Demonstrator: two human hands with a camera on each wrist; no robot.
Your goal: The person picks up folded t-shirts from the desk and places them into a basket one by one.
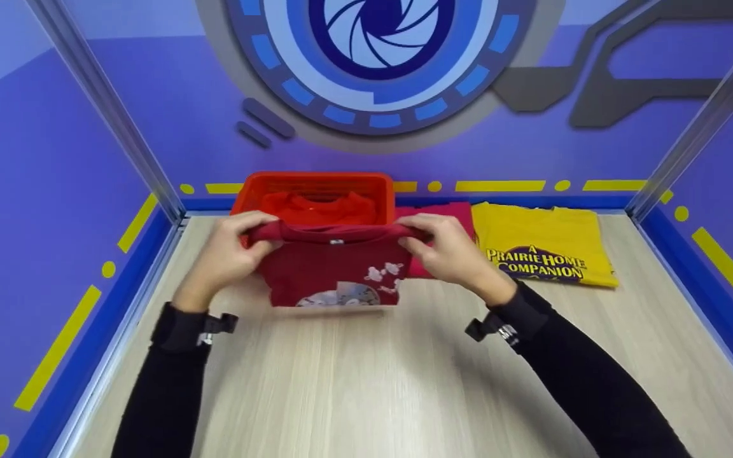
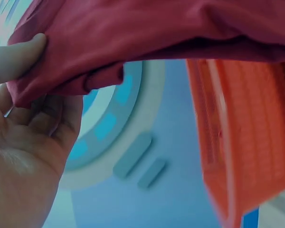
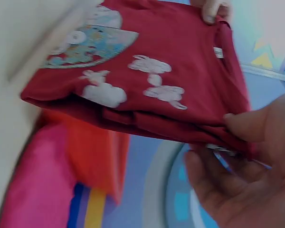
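Note:
A dark red T-shirt [image 1: 335, 270], folded into a compact shape, hangs in the air with its neckline and small label at the top. My left hand [image 1: 230, 251] pinches its left upper corner between thumb and fingers. At the opposite upper corner, my right hand [image 1: 446, 248] pinches the cloth the same way. White printed shapes and a patterned half-circle show on the shirt's front in the right wrist view. Behind the shirt stands a red-orange plastic basket [image 1: 315, 177] with an orange-red garment [image 1: 328, 207] inside it.
A folded yellow T-shirt [image 1: 538, 235] with printed lettering lies at the back right of the wooden table [image 1: 366, 381]. Between it and the basket lies a pink garment [image 1: 459, 219], partly hidden by my right hand and the red shirt. Blue-purple panels [image 1: 42, 191] enclose the table.

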